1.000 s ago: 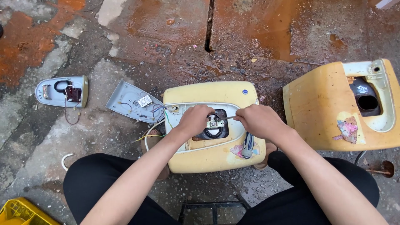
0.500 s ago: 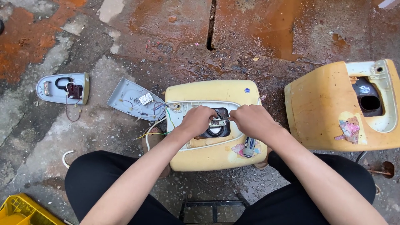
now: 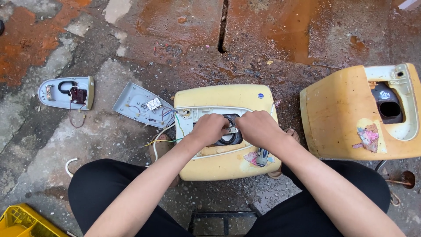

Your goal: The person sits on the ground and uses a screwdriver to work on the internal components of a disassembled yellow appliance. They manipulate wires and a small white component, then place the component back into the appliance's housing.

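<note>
A yellow plastic appliance casing (image 3: 219, 96) lies on wet concrete between my knees, with a white-rimmed opening and a dark round part (image 3: 231, 138) inside. My left hand (image 3: 209, 129) and my right hand (image 3: 258, 127) sit side by side over that opening, fingers curled down onto a small metal piece at the dark part. Their fingertips are hidden, so what each hand grips is unclear. Coloured wires (image 3: 163, 141) run from the casing's left side to a grey cover panel (image 3: 142, 105).
A second yellow casing (image 3: 346, 114) with a dark hole stands at the right. Another grey cover (image 3: 66, 93) with a red wire lies far left. A yellow crate corner (image 3: 22, 221) is at bottom left, a rusty tool (image 3: 401, 180) at the right, a stool frame (image 3: 223, 217) below.
Both hands have drawn closer together over the casing's opening. The right hand has shifted left toward the dark round part. Nothing else has moved.
</note>
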